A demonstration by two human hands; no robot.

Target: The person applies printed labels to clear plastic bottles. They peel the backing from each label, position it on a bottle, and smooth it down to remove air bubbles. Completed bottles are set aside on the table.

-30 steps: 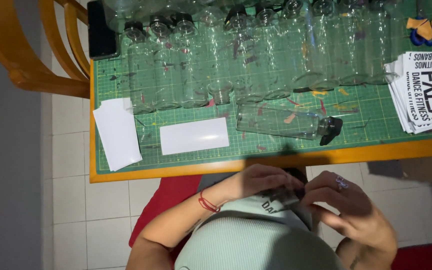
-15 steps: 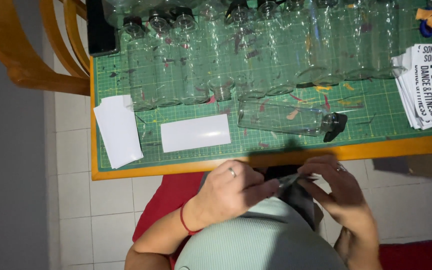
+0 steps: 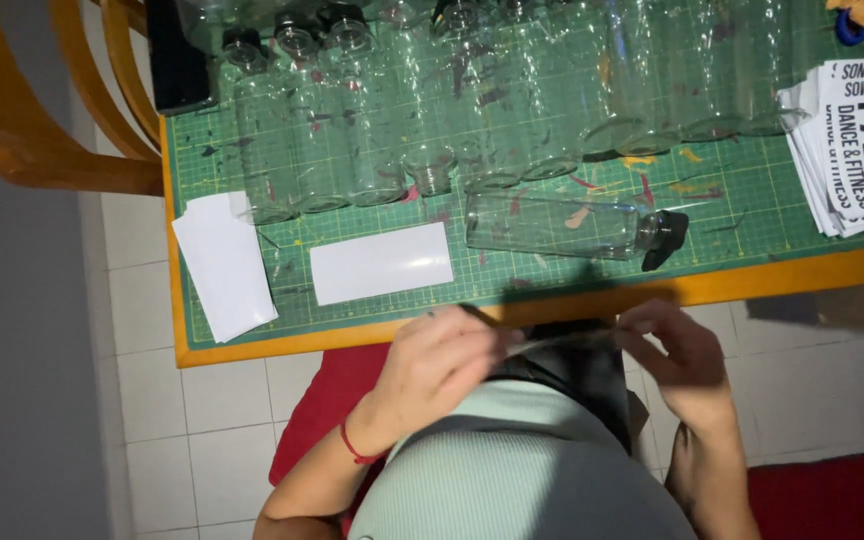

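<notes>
The left hand [image 3: 442,365] and the right hand [image 3: 677,355] hold a thin strip [image 3: 567,340] between them, just below the edge of the counter [image 3: 752,285] and above the lap. The fingers of both hands are closed on its ends, in a pinch. To do this well, I think the strip should stay flat and tight, with only the fingertips on its edges. The strip looks thin, pale and partly see-through, seen almost from its edge, so its face is hard to tell. On the green mat [image 3: 732,190] a clear bottle [image 3: 572,225] with a black cap lies on its side, near a white sheet [image 3: 382,262].
</notes>
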